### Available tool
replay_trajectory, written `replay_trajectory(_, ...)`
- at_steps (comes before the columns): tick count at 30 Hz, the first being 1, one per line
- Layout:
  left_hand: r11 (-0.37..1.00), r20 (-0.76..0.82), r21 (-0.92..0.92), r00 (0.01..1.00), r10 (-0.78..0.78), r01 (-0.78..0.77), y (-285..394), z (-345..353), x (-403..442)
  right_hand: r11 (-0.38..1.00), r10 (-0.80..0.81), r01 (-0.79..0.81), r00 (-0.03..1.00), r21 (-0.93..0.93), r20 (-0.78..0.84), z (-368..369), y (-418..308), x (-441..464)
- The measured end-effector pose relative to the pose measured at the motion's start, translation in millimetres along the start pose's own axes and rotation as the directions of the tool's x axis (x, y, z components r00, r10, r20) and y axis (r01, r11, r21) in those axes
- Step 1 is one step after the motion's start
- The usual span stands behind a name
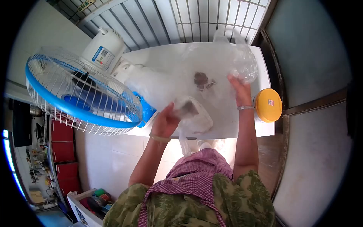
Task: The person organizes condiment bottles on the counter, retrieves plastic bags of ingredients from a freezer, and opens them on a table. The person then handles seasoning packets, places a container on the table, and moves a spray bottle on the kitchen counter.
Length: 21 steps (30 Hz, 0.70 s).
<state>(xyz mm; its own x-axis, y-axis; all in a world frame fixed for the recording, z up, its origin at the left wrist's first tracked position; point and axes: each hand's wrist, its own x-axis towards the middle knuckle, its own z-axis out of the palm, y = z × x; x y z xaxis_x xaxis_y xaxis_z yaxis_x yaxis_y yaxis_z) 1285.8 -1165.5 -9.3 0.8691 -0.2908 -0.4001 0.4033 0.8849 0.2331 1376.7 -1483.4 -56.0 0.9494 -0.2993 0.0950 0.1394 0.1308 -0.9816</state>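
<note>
My left hand (167,122) is beside a white plastic bag (200,121) near the table's front edge; a blurred dark patch shows at the bag's top. Its fingers are smeared by motion. My right hand (240,90) has its fingers closed on a clear plastic bag (245,62) at the table's right side. Between the hands, farther back, a dark brown item (201,79) lies among thin translucent plastic. More whitish plastic (151,85) spreads toward the left of the table.
A blue and white fan (81,94) stands at the left of the white table (159,53). A tub with a yellow lid (268,105) is by my right wrist. White tiles (208,17) rise behind. A box of bottles (85,206) is at the lower left.
</note>
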Motion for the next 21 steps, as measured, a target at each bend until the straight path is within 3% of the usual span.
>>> replay_trajectory(1, 0.992, 0.021, 0.109, 0.998, 0.059, -0.061, -1, -8, -13, 1.0, 0.007, -0.007, 1.0, -0.025, -0.004, 3, -8, -3)
replay_trajectory(3, 0.929, 0.062, 0.319, 0.982, 0.177, -0.187, -3, -24, -40, 0.988, 0.093, -0.099, 0.994, 0.115, 0.049, 8, -32, -5)
replay_trajectory(5, 0.781, 0.1, 0.53, 0.939, 0.33, -0.331, -9, -35, -67, 0.865, 0.224, -0.287, 0.955, 0.412, 0.195, 20, -77, -3)
replay_trajectory(6, 0.708, 0.106, 0.599, 0.913, 0.394, -0.375, -11, -39, -79, 0.917, 0.162, -0.217, 0.97, 0.335, 0.183, 14, -71, 2)
replay_trajectory(7, 0.688, 0.075, 0.612, 0.895, 0.44, -0.389, -11, -37, -93, 0.957, 0.1, -0.142, 0.98, 0.255, 0.171, 15, -75, 5)
replay_trajectory(9, 0.697, -0.014, 0.597, 0.863, 0.504, -0.397, -13, -38, -116, 0.829, 0.141, -0.197, 0.979, 0.523, 0.146, 16, -98, 3)
replay_trajectory(10, 0.723, -0.073, 0.564, 0.848, 0.524, -0.398, -13, -41, -127, 0.847, 0.18, -0.208, 0.978, 0.49, 0.104, 26, -121, -3)
replay_trajectory(13, 0.652, -0.03, 0.583, 0.789, 0.613, -0.485, -4, -79, -157, 0.736, 0.241, -0.293, 0.956, 0.611, 0.169, 7, -115, 18)
replay_trajectory(16, 0.641, -0.067, 0.59, 0.762, 0.644, -0.491, 11, -83, -179, 0.573, 0.23, -0.423, 0.905, 0.702, 0.357, 0, -121, 14)
replay_trajectory(19, 0.635, -0.088, 0.6, 0.749, 0.657, -0.487, 16, -95, -195, 0.5, 0.16, -0.499, 0.857, 0.708, 0.491, 8, -141, -2)
replay_trajectory(21, 0.682, -0.132, 0.571, 0.769, 0.625, -0.457, 17, -109, -201, 0.678, 0.196, -0.377, 0.92, 0.631, 0.34, 12, -147, -8)
